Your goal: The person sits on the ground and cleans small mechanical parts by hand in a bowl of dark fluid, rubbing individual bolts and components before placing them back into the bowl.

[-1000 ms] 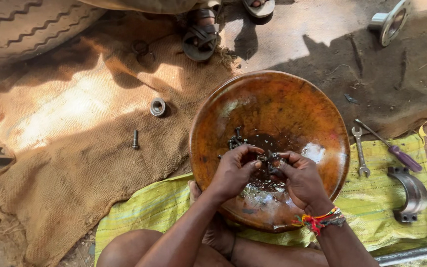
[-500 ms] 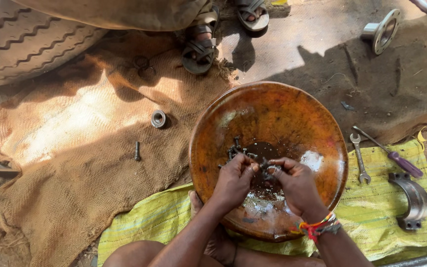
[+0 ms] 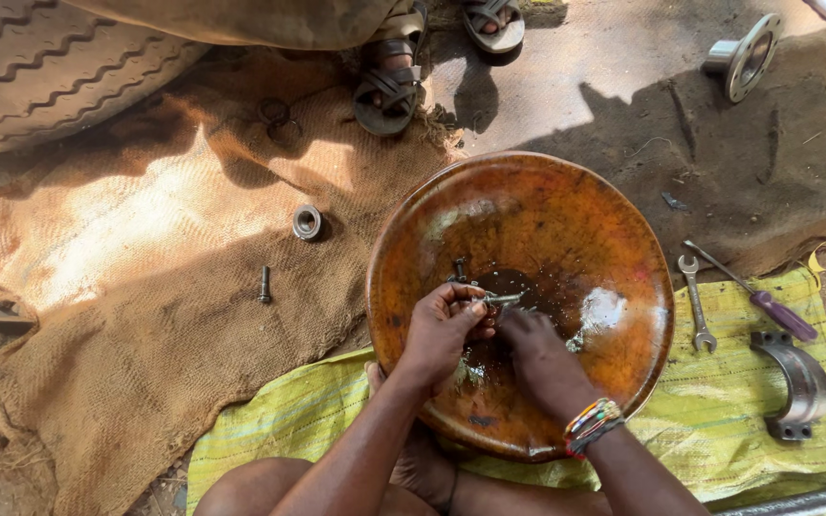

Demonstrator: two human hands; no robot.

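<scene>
Bolts [image 3: 458, 270] are lying in the oily brown bowl [image 3: 566, 205] while the left hand [image 3: 442, 330] is pinching one bolt [image 3: 499, 299] and the right hand [image 3: 537, 358] is reaching underneath, grip unclear.

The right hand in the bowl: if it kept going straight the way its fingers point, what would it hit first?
The right hand points up and left, so it would likely meet the small bolt pinched in the left hand, then the dark oily pool in the bowl. Depth is hard to judge.
</scene>
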